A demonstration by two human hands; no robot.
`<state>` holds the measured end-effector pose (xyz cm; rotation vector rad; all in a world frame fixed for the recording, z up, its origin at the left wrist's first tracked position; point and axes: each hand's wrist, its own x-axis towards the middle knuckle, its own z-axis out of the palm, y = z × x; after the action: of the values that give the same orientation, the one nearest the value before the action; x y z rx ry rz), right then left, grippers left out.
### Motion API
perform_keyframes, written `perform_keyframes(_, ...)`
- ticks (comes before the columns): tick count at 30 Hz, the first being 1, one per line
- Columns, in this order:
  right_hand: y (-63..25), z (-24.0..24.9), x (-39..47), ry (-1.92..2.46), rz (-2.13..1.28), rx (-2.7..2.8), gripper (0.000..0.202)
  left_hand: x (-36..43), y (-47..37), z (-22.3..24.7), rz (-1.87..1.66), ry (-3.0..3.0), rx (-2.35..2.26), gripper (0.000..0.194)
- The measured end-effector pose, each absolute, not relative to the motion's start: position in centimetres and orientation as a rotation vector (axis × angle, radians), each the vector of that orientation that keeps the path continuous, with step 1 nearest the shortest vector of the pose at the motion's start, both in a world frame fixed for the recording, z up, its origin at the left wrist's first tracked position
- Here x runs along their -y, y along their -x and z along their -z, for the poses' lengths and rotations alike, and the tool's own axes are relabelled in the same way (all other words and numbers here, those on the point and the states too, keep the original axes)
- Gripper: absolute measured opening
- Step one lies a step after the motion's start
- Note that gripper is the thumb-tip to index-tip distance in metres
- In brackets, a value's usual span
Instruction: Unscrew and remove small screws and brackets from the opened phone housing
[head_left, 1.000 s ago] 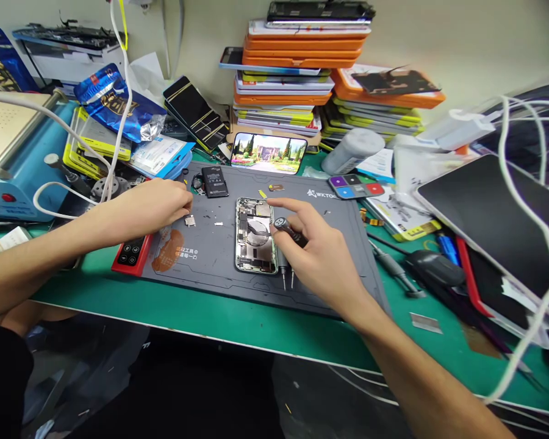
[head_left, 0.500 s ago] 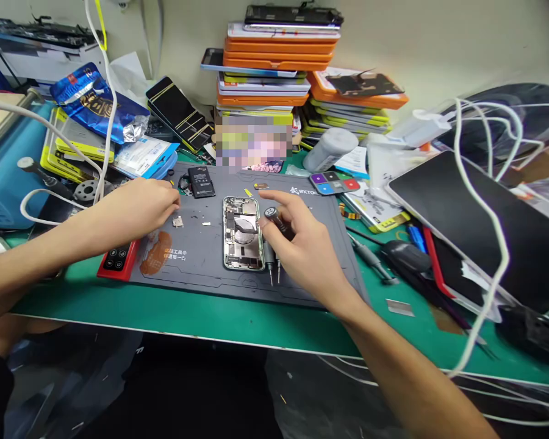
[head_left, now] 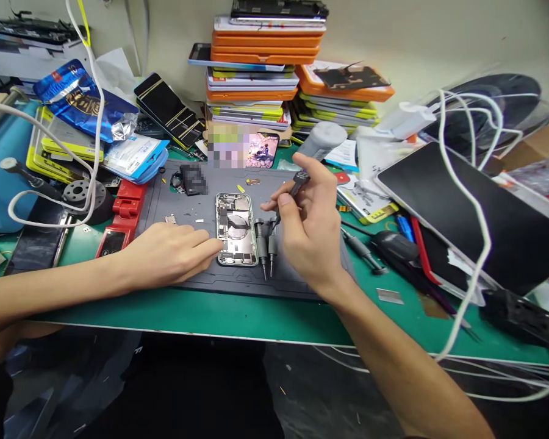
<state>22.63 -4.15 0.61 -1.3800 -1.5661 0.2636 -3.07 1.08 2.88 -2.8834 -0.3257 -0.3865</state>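
An opened smartphone lies face up on the dark grey mat, its boards and a round coil area exposed. My left hand rests palm down at the phone's left side, fingers closed together and the fingertips at its lower left edge. Whatever may be between them is hidden. To the right of the phone, my right hand grips a dark screwdriver tilted with its tip down toward the mat. Two more screwdrivers lie side by side along the phone's right edge.
Behind the phone lie a black battery and small metal parts. A red clamp device stands at left. Stacked orange and yellow boxes line the wall. A dark panel and white cables crowd the right.
My left hand has come down and right from the small parts to the phone's left edge. My right hand has lifted and turned the screwdriver tip downward. The view has shifted slightly.
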Motion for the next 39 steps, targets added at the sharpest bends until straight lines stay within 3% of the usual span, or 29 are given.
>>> perform_keyframes(19, -22.2, -0.7, 4.5, 1.487, -0.369, 1.597, 0.027, -1.9, 3.1, -1.3, 0.436, 2.962, 0.215, 0.030)
perform_keyframes(30, -22.2, -1.5, 4.7, 1.702, 0.009, 1.778, 0.037, -2.0, 3.1, -1.3, 0.297, 3.000, 0.296, 0.031)
perform_keyframes(39, -22.1, -1.1, 5.1, 1.601, -0.089, 1.664, 0.043, -2.0, 3.1, -1.2, 0.346, 3.039, 0.269, 0.030)
